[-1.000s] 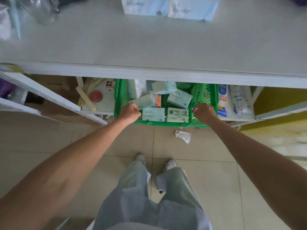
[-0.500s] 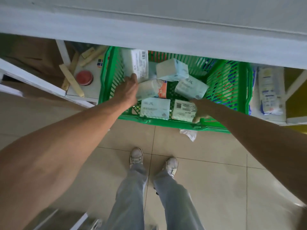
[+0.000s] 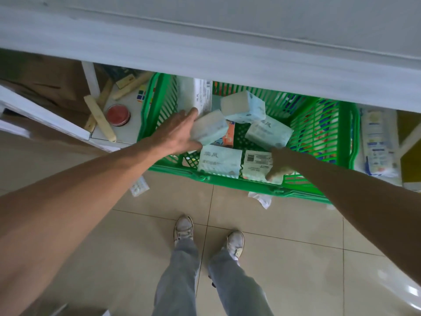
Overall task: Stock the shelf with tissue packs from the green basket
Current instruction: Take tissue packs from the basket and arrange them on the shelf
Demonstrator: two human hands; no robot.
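Note:
The green basket [image 3: 239, 181] stands on a low shelf under the grey shelf top [image 3: 205, 49] and holds several pale blue tissue packs. My left hand [image 3: 177, 133] wraps the left end of a tilted tissue pack [image 3: 213, 128], fingers above and thumb below. My right hand [image 3: 282, 163] grips the right end of a barcode-labelled pack [image 3: 255, 161] at the basket's front. Between the hands lies another pack [image 3: 219, 159]. Two more packs [image 3: 268, 133] [image 3: 243, 107] lie farther back. A white pack [image 3: 202, 96] stands upright at the back left.
Left of the basket lie wooden sticks [image 3: 98, 119], a red-lidded jar [image 3: 118, 115] and a puzzle cube [image 3: 141, 95]. Bagged goods [image 3: 378, 142] sit to the right. Crumpled paper [image 3: 262, 198] and a blister pack [image 3: 139, 188] lie on the tiled floor near my shoes.
My hands left the basket's front rim and reached inside, the left onto the tilted pack, the right onto the barcode pack. The view dropped and came closer to the basket.

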